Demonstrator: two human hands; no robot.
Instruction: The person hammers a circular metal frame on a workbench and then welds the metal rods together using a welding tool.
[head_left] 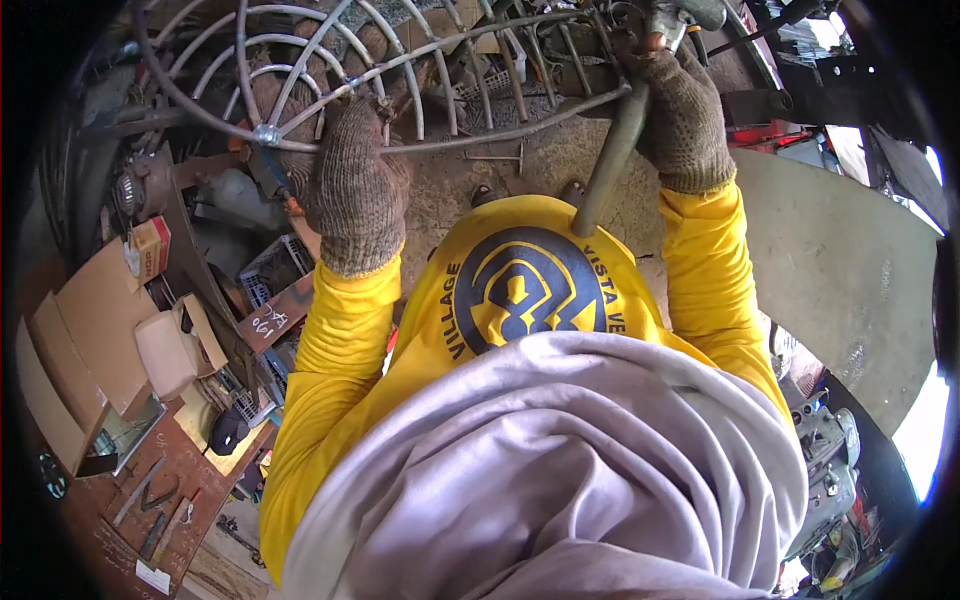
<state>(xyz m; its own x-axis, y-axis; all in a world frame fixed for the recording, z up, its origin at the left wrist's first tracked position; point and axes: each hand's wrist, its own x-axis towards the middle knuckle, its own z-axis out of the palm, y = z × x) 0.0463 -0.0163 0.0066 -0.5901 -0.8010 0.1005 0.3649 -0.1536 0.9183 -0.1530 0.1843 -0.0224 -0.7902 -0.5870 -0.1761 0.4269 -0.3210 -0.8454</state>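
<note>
A round-ended metal rod frame (440,90) with curved and straight bars spans the top of the view. My left hand (358,185), in a brown knit glove, is closed round its near rim. My right hand (685,125), gloved alike, is at the frame's right end. It grips a hammer-like tool with a thick grey handle (612,160) slanting down toward my yellow shirt. A rounded metal piece (690,15) shows just above that hand; whether it is this tool's head, I cannot tell. The gloves hide most of the fingers.
On the left, cardboard boxes (85,340) and a plastic crate (275,270) stand near a rusty red-brown surface (110,500) with hand tools. A large grey-green sheet (830,260) lies to the right. Machine parts (830,480) crowd the lower right. A thin metal T-shaped rod (500,157) lies on the floor.
</note>
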